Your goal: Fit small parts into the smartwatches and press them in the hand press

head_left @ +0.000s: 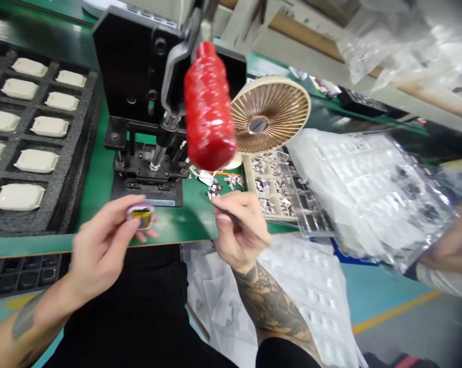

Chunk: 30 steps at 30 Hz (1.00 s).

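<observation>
The person's left hand (100, 240) is pinching a small rounded packet (142, 215) with a yellow patch and a pale rim, its thumb and fingertips pressing on the packet's edges. The packet is being held in the air just over the front edge of a green workbench (192, 225). The right hand (240, 230) is curling around a thin dark tool (235, 219), with its fingers pressed together on the shank, and is hovering near the left hand, well apart from it. Beyond the hands, a black press (139, 87) is standing on the bench, and its handle is wearing a red wrapped grip (208, 107). Small metal pieces (215, 190) are lying scattered in front of a compartment tray (277, 184) that is holding more of them. A small fan (269, 115) is standing behind that tray. To the left, a black foam tray (73, 153) is holding rows of white packets (35, 161). On the right, a clear plastic bag (369, 189) is resting on the bench, and another person's forearm (445, 255) is reaching in beside it.
</observation>
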Tool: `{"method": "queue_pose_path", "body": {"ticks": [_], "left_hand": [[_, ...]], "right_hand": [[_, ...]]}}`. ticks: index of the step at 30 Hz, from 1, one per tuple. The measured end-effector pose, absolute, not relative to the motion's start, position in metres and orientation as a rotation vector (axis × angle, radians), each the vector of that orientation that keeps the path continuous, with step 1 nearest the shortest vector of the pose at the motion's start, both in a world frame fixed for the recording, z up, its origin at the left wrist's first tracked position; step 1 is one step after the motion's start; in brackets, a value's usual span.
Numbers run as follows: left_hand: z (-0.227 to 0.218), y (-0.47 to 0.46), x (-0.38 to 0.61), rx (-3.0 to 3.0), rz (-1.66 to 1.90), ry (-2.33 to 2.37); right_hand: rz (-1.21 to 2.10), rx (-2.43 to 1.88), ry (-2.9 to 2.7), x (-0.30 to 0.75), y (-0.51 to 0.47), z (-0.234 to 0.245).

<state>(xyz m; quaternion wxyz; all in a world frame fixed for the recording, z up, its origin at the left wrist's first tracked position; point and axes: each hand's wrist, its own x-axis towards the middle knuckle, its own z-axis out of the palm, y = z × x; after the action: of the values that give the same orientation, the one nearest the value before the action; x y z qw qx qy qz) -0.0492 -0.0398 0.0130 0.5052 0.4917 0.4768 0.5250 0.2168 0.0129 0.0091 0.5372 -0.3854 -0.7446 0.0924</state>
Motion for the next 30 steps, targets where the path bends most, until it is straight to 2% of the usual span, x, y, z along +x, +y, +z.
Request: {"method": "queue_pose_path", "body": {"ticks": [4,9,25,30], "left_hand": [[-0.003,-0.019,-0.026,0.984,1.215,0.999],[-0.019,-0.019,-0.016,1.05,1.199,1.072],[-0.024,-0.024,-0.02,1.114,1.169,1.068],[-0.023,-0.022,-0.021,1.107,1.191,1.042]], "right_hand": [[0.282,-0.814,-1.739,0.196,0.015,0.016],[0.476,-0.808,-1.77,0.185,0.013,0.01],[0.64,-0.847,-1.632,0.167,0.014,-0.006],[0.985,-0.972,-1.391,0.165,0.017,-0.014]]}}
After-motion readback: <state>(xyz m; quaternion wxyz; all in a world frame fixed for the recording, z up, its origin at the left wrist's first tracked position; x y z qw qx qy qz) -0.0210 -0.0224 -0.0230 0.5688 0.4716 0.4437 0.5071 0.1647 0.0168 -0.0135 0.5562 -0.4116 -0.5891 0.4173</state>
